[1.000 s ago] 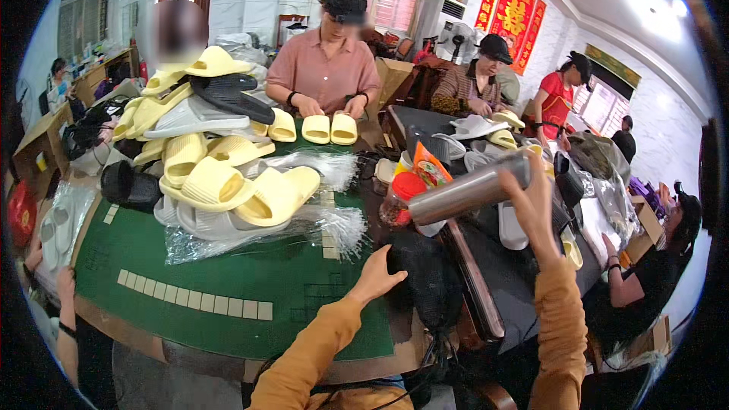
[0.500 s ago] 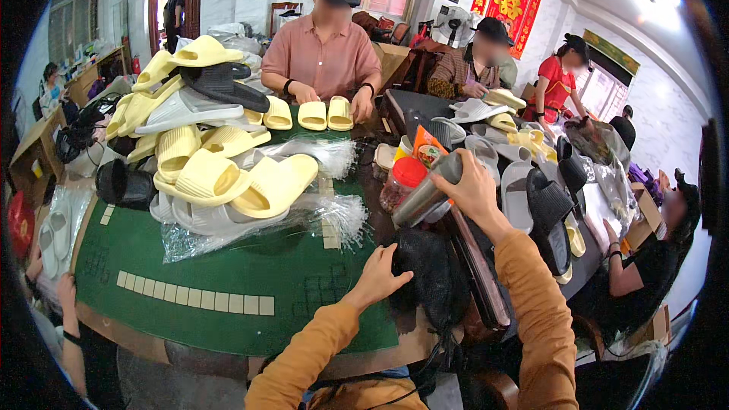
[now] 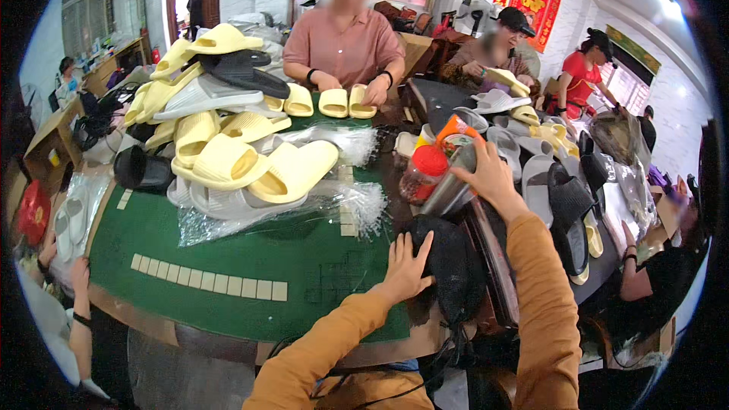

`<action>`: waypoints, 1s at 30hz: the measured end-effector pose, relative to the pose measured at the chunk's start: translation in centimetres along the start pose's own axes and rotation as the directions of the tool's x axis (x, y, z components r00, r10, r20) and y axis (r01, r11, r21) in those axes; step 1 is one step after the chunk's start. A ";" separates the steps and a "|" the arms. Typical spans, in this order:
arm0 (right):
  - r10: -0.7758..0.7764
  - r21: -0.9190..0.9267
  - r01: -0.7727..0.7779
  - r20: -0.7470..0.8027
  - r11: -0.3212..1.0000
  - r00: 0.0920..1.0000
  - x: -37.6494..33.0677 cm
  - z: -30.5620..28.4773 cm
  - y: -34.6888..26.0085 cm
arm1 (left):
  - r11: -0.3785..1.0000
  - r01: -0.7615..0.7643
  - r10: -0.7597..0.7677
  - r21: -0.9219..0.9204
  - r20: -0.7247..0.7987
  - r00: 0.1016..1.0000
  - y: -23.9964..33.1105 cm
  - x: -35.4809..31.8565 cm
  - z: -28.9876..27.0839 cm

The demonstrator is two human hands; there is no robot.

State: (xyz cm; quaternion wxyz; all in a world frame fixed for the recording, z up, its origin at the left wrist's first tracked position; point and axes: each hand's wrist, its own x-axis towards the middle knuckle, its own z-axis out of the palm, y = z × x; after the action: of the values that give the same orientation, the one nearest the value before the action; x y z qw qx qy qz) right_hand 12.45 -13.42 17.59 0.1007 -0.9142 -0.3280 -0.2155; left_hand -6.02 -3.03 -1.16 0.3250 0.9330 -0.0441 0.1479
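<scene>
We see our R hand (image 3: 492, 180) wrapped round the upper end of a grey tumbler (image 3: 443, 196), fingers curled, prob. to steady it; it leans just right of a red-lidded jar (image 3: 423, 176). Our L hand (image 3: 406, 270), fingers & thumb spread, rests against a black bag (image 3: 454, 260) nearer us, maybe to keep it put. Farther left, slides (image 3: 295, 171) are heaped high, likely to save room on the green table (image 3: 148, 228).

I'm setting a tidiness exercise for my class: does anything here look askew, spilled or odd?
On the green table, yellow, grey and black slippers lie heaped askew, untidy compared with the neat row of pale tiles. The metal cup is tilted in the right hand rather than upright. No spill is visible.
</scene>
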 end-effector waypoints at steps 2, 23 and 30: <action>-0.111 -0.007 0.111 -0.121 0.994 0.986 0.2 0.8 -0.4 | 0.999 0.040 -0.040 0.019 -0.002 0.999 -1.2 0.7 0.4; -0.172 0.452 0.181 -0.062 0.874 0.983 -13.8 -6.5 -2.0 | 0.966 0.123 -0.135 0.226 0.037 0.990 -0.5 -9.5 -10.0; 0.270 0.583 -0.285 0.116 0.760 0.956 -19.4 -11.5 3.3 | 0.952 0.105 -0.160 0.288 0.176 0.971 -2.3 -10.6 -9.1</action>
State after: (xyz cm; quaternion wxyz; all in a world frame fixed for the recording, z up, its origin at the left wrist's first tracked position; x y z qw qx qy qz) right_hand -2.57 -30.48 18.73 0.4084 -0.8773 -0.2412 -0.0734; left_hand -18.01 4.30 1.02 0.1946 0.9801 0.0080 0.0372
